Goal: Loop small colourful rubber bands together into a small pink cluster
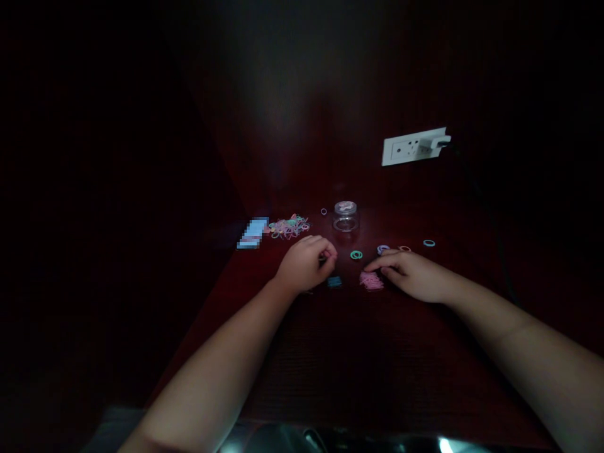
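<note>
My left hand [309, 263] is curled over the table, thumb and fingers closed together; what they hold, if anything, is hidden. Beside it lies a small pile of dark blue elastic hair bands [335, 282]. My right hand [410, 272] rests with its index finger stretched out to the edge of a pile of pink hair bands [372, 280] and the other fingers loosely bent. Green hair bands [356, 255] lie between the hands. Purple hair bands [383, 250] and an orange hair band [404, 248] show just behind my right hand.
A heap of mixed-colour hair bands [290, 226] sits beyond my left hand, near a lit, pixelated phone-like rectangle [253, 233]. A clear lidded jar [346, 217] stands at the back. A light blue band [429, 243] lies right. Above is a wall socket [415, 146] with a plugged-in cable.
</note>
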`<state>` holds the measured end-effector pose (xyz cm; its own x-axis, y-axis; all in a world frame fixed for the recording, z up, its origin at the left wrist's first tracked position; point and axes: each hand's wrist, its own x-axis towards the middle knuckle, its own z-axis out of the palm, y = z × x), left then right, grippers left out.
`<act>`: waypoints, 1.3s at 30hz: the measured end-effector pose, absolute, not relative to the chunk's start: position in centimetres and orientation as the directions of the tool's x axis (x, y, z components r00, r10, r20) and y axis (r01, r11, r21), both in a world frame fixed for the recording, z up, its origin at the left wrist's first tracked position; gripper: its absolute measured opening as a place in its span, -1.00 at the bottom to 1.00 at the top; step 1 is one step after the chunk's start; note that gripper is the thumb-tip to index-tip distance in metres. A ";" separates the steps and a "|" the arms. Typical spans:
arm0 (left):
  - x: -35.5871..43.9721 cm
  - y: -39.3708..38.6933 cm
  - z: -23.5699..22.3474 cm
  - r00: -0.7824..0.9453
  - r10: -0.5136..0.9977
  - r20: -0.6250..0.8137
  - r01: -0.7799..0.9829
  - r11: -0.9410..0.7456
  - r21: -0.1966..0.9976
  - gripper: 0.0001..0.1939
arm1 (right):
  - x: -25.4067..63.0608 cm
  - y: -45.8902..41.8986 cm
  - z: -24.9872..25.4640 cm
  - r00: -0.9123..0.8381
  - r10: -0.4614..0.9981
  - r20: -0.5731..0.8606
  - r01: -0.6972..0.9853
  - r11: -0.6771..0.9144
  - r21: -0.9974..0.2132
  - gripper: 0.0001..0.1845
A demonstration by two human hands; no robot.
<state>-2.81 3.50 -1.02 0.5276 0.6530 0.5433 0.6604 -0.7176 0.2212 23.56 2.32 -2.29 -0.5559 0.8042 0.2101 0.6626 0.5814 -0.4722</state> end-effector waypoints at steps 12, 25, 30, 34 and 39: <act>-9.2 9.2 -3.2 -0.014 0.877 0.480 0.933 -0.161 0.321 -0.76 | 24.0 2.4 -1.7 -0.327 0.811 0.486 0.556 0.580 -0.595 -0.69; -10.7 10.6 -4.7 -0.111 0.946 0.305 0.921 -0.018 0.389 -0.63 | 24.2 2.1 -1.4 -0.095 0.857 0.507 0.483 0.485 -0.729 -0.77; -10.5 10.5 -4.8 -0.073 0.963 0.258 0.934 -0.025 0.357 -0.61 | 24.2 2.1 -1.6 -0.157 0.859 0.487 0.495 0.496 -0.714 -0.76; -10.1 10.2 -4.8 -0.005 0.975 0.223 0.950 -0.066 0.307 -0.62 | 24.0 2.0 -1.6 -0.179 0.867 0.465 0.463 0.491 -0.738 -0.76; -9.8 10.2 -5.0 0.025 0.979 0.203 0.961 -0.080 0.265 -0.59 | 23.8 1.8 -1.4 -0.198 0.866 0.460 0.476 0.495 -0.727 -0.76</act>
